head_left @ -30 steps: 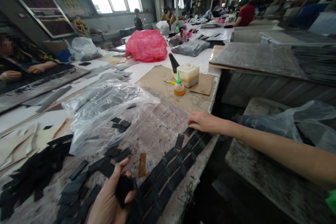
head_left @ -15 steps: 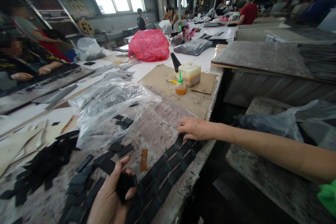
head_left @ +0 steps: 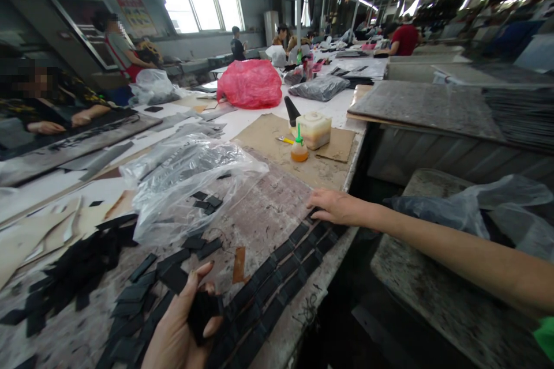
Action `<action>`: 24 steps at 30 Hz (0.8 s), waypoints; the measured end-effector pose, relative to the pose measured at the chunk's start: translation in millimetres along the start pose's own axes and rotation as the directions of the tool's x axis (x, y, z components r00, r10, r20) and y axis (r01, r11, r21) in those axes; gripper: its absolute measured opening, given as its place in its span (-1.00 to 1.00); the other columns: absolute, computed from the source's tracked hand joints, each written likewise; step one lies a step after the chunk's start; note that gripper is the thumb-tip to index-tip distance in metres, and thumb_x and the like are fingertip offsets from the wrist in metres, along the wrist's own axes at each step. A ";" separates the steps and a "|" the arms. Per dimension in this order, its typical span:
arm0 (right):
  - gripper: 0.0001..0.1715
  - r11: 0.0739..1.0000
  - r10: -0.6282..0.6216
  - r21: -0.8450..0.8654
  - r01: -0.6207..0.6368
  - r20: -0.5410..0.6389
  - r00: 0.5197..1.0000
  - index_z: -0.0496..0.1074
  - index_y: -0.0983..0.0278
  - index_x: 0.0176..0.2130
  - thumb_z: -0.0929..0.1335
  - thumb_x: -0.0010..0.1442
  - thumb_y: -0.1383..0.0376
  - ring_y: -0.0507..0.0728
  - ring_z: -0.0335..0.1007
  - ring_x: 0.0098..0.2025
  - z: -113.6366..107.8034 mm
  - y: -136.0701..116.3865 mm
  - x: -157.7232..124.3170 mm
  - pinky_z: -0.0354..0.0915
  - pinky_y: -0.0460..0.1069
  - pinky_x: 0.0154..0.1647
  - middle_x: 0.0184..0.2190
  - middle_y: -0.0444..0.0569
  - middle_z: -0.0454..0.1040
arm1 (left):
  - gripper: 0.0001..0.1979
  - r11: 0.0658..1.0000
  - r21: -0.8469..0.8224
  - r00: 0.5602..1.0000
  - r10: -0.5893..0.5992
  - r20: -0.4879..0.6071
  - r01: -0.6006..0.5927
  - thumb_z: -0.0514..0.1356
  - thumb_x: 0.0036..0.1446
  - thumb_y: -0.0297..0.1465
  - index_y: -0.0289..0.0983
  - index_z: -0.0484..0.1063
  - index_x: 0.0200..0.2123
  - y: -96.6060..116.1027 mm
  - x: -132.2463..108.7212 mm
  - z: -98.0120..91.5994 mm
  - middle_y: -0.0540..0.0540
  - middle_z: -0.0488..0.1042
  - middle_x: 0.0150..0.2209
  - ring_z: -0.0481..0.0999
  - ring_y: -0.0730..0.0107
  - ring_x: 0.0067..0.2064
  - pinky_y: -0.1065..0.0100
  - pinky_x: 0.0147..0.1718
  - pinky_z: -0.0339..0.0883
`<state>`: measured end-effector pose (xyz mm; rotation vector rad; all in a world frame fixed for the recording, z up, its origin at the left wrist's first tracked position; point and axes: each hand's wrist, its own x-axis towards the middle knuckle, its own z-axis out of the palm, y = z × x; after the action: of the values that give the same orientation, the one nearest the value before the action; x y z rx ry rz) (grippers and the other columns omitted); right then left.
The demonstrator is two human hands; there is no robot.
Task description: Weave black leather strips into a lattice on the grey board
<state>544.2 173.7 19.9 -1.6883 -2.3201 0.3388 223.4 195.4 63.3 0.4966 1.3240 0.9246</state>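
In the lower middle, my left hand (head_left: 173, 323) is closed round a stack of small black rectangular pieces (head_left: 202, 314). My right hand (head_left: 335, 206) is at the far end of rows of black pieces (head_left: 277, 282), its fingers bent together and pressed down on a black piece (head_left: 312, 213) there. The rows overlap piece on piece, running side by side along the table's right edge. Left of my left hand lies a loose pile of the same pieces (head_left: 130, 294). A brown scrap (head_left: 238, 265) sits beside the rows.
A clear plastic bag (head_left: 186, 179) with a few black pieces lies at left. Further back on cardboard (head_left: 264, 132) are an orange-filled bottle (head_left: 299, 151), a yellow-handled tool (head_left: 284, 140) and a whitish container (head_left: 315, 127). A co-worker's hands (head_left: 47, 127) work at far left.
My right hand has shifted away along the rows, toward their far right end. My left hand keeps its stack nearly in place. The view has tilted slightly.
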 end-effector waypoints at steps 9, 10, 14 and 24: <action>-0.79 0.998 0.026 0.051 -0.027 0.029 0.999 0.42 0.33 -0.17 0.35 0.13 0.41 0.14 0.28 -0.14 8.8 1.0 -8.3 0.26 0.04 -0.07 -0.22 0.05 0.33 | -0.86 1.000 -0.027 1.000 -0.003 0.009 0.004 0.18 0.04 -0.41 -0.29 0.51 -0.33 -1.9 -4.8 2.5 0.01 0.31 -0.50 0.20 0.58 -0.60 0.59 -0.80 0.03; -0.79 0.998 0.026 0.049 -0.027 0.031 0.999 0.42 0.33 -0.17 0.34 0.13 0.42 0.14 0.28 -0.14 8.5 0.2 -8.4 0.26 0.04 -0.07 -0.21 0.05 0.33 | -0.86 1.000 -0.029 1.000 0.004 0.012 -0.004 0.18 0.04 -0.40 -0.28 0.51 -0.32 -2.5 -4.6 0.8 0.00 0.31 -0.49 0.23 0.57 -0.59 0.59 -0.80 0.03; -0.81 0.999 0.028 0.030 -0.028 0.004 1.000 0.40 0.32 -0.18 0.32 0.15 0.42 0.13 0.29 -0.15 3.1 -6.9 -9.7 0.26 0.03 -0.07 -0.22 0.03 0.33 | -0.85 0.999 -0.038 0.999 0.014 0.040 -0.012 0.18 0.07 -0.38 -0.30 0.50 -0.30 -5.9 -6.9 -11.3 -0.01 0.30 -0.50 0.27 0.53 -0.54 0.60 -0.79 0.03; -0.82 0.989 -0.122 0.082 0.121 0.000 0.993 0.42 0.34 -0.20 0.27 0.24 0.32 0.14 0.29 -0.18 17.5 -55.3 14.8 0.25 0.03 -0.11 -0.26 0.05 0.36 | -0.79 0.994 -0.070 0.987 -0.068 0.148 0.079 0.19 0.08 -0.30 -0.30 0.45 -0.24 -24.3 -21.6 -37.5 0.00 0.28 -0.52 0.27 0.53 -0.53 0.62 -0.78 0.00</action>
<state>484.5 170.5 22.7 -1.5027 -2.3657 0.4080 194.9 157.2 49.4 0.4445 1.1635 0.8579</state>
